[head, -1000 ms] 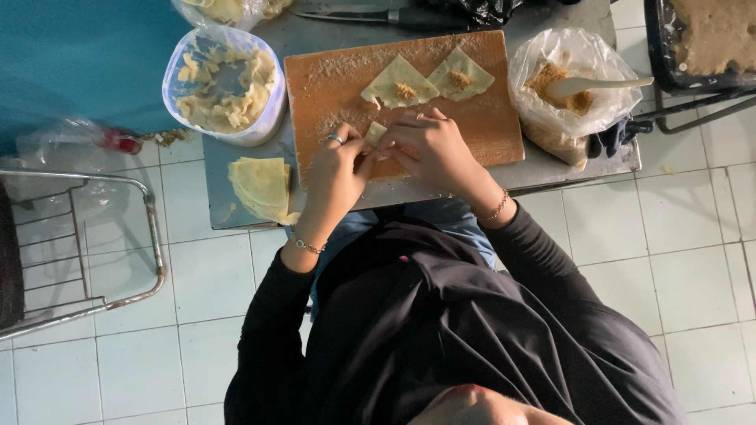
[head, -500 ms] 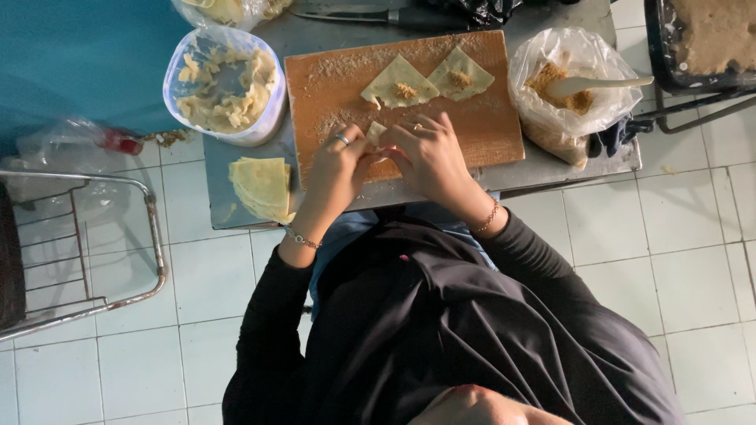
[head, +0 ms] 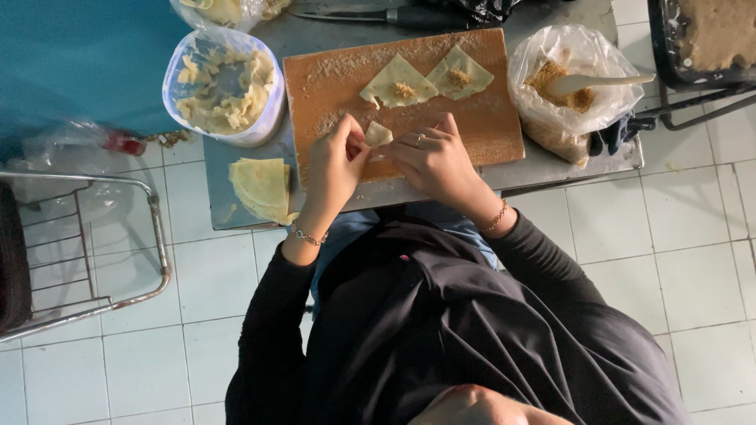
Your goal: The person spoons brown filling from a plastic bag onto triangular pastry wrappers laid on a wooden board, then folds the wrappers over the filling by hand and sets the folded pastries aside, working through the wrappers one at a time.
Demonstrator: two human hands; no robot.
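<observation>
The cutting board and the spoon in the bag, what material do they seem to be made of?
Cutting board: likely wood, matte brown, dusted with flour. Spoon: probably plastic, smooth and off-white, though the look leaves it open.

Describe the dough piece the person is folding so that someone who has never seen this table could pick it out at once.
Find the wooden board on the metal table. At its near edge, the left hand and right hand pinch a small folded wrapper between their fingertips. Unlike the two flat wrappers lying beyond with filling showing, it is closed and lifted.
</observation>
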